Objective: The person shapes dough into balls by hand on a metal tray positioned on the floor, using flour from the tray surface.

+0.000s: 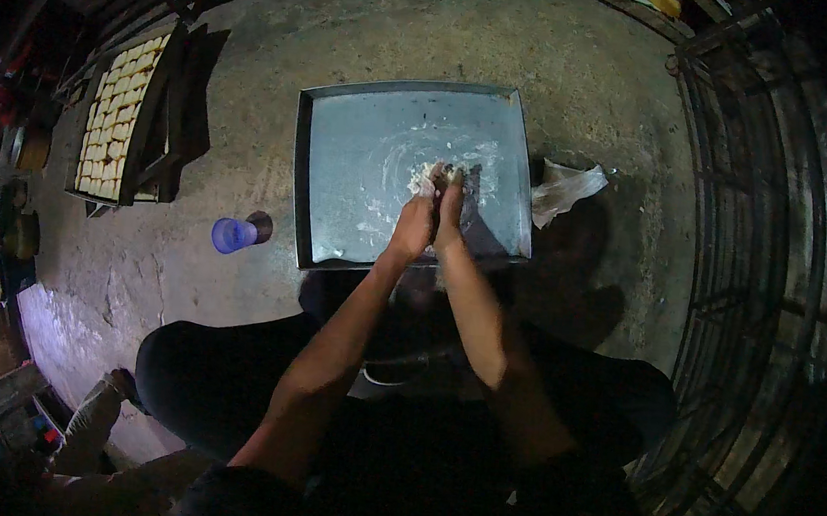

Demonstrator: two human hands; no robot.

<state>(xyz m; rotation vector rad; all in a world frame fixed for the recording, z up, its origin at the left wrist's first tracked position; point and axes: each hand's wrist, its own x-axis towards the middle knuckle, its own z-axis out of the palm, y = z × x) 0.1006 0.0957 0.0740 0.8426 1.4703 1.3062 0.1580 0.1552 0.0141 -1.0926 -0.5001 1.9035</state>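
Observation:
A shallow metal tray (353, 158) with raised sides lies in front of me, its bottom smeared with white powder or paste. Over its middle right my two hands come together, palms facing. My left hand (418, 222) and my right hand (450, 208) have their fingers closed around white crumbly dough (425, 178), which also coats the fingertips. Whether the dough rests on the tray or is held just above it, I cannot tell. The inner sides of both hands are hidden.
A translucent blue cup (230, 236) stands left of the tray. A crumpled plastic bag (569, 188) lies at its right edge. Farther left, a tilted tray (130, 166) holds rows of pale pieces. Dark metal racks (721, 251) line the right side. Another person's leg (90, 427) shows lower left.

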